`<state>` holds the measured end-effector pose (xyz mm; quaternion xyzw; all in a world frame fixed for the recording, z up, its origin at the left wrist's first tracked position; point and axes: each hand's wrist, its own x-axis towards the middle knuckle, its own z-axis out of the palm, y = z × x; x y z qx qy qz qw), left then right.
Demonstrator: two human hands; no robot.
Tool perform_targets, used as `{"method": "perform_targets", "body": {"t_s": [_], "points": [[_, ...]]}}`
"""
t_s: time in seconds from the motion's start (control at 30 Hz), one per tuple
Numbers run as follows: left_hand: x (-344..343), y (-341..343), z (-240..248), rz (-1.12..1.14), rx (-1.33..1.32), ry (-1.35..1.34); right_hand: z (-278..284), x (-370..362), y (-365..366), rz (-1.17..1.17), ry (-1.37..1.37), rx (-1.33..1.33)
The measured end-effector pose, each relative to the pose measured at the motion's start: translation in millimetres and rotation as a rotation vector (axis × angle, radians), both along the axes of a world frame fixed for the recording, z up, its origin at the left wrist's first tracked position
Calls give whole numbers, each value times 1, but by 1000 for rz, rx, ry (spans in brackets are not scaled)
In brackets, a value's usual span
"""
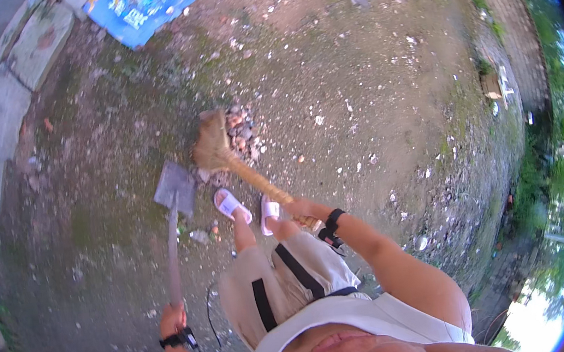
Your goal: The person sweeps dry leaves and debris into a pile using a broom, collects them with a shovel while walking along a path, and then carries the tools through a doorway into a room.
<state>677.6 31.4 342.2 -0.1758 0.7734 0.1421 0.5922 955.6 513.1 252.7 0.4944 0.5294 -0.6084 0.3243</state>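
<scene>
My left hand point(173, 321) is closed round the handle of a shovel point(175, 188), whose flat metal blade lies on or just over the dirt, left of my feet. In my right hand point(306, 210) is the handle of a straw broom point(212, 142); it slants up and left to a fan-shaped head. A small pile of stones and rubble point(242, 133) sits against the far right side of the broom head, which partly covers it. Blade and broom head are close together, though I cannot tell if they touch.
Bare dirt point(362, 137) scattered with pale bits surrounds my sandalled feet. Concrete blocks point(2, 134) edge the far left, near a blue printed sheet point(142, 9). At the right are a brick strip point(514, 17), a small wooden object point(492, 86) and green plants point(530, 193).
</scene>
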Motion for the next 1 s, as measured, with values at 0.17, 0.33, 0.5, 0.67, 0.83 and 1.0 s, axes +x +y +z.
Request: {"method": "perform_targets", "body": {"t_s": [0.17, 0.33, 0.5, 0.67, 0.83, 1.0], "points": [[26, -7, 0, -27, 54, 23, 82, 39, 9, -48, 30, -19], [54, 7, 15, -5, 74, 72, 104, 139, 51, -20, -46, 173], [78, -3, 13, 10, 63, 94, 110, 173, 95, 110, -33, 453], [79, 11, 19, -67, 39, 47, 51, 136, 147, 266, -247, 448], [80, -21, 10, -31, 44, -70, 18, 29, 124, 646, -180, 899], [70, -23, -6, -23, 38, -164, -26, -78, 79, 807, -269, 868]]}}
